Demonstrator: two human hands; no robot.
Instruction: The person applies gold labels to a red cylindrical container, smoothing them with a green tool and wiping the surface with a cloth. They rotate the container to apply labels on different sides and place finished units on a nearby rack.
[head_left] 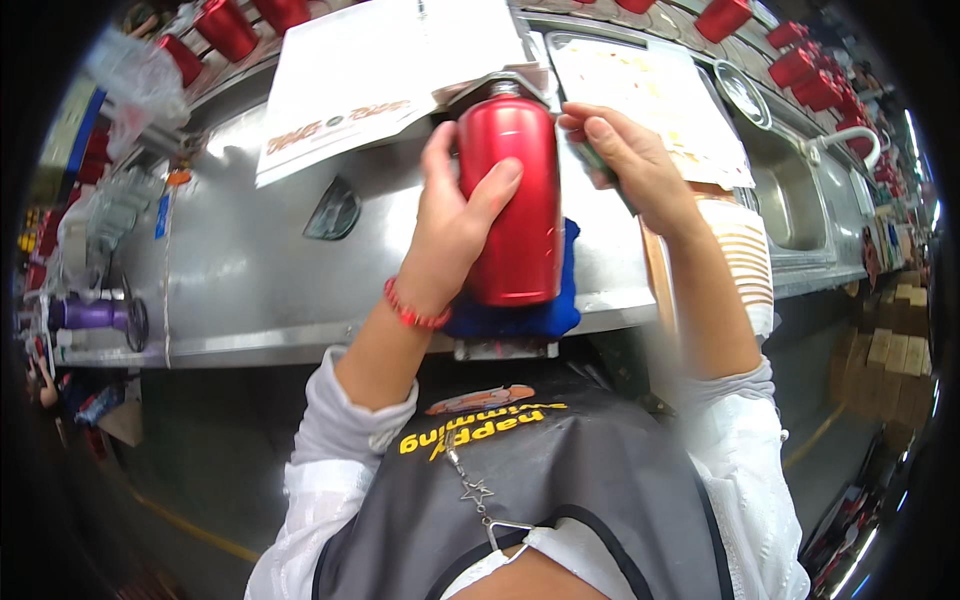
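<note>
My left hand (455, 225) is closed around a shiny red metal bottle (522, 215), thumb across its front. The bottle's threaded neck points away from me, against a dark angular bracket (470, 97). Beneath its lower end is a folded blue cloth (568, 285). To the right of the bottle, my right hand (645, 170) has its fingers curled around a thin dark green piece (598, 165), mostly hidden by the palm and fingers. That hand is apart from the bottle.
A white printed sheet (360, 75) lies beyond the steel worktop (240, 270). On the worktop rests a dark translucent piece (334, 212). To the right are a pale tray (640, 85), stacked paper cups (742, 255) and a sink (790, 200). Several red bottles (226, 28) stand along the back.
</note>
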